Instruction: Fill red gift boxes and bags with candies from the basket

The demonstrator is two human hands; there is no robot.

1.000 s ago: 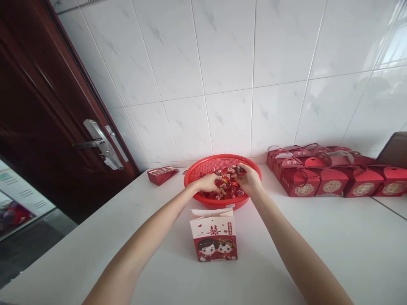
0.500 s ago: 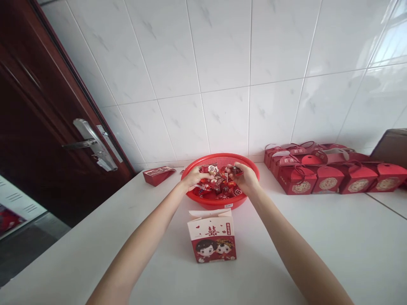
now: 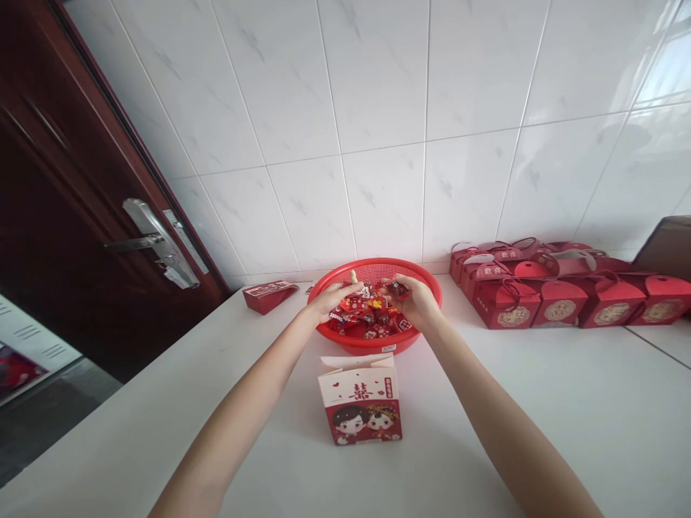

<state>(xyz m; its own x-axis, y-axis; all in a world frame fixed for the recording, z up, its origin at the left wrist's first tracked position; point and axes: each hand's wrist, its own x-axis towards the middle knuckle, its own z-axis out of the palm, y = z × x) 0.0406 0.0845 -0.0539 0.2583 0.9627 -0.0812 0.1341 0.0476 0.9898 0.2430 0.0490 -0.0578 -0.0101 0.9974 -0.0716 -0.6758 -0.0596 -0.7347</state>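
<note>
My left hand (image 3: 333,301) is over the left side of a red plastic basket (image 3: 367,345), its fingers stretched out above the wrapped candies (image 3: 372,315). A pale fingertip or wrapper end sticks up beyond it; I cannot tell which. At the basket's right side, my right hand (image 3: 418,301) is closed round a dark red wrapped candy (image 3: 398,288). In front of the basket stands a red and white gift box (image 3: 360,403), upright, its top flaps raised. Two cartoon faces are printed on its front.
Several red gift boxes with handles (image 3: 558,306) stand in rows on the right of the white table (image 3: 242,403). A flat-lying red box (image 3: 268,296) is at the back left. Behind is a tiled wall (image 3: 378,194); a dark door (image 3: 80,180) is at left, a brown carton (image 3: 666,248) at far right.
My left hand has let go of a white-patterned wrapped candy, and its fingers have straightened over the basket. My right hand stays nearly in place, holding its candy.
</note>
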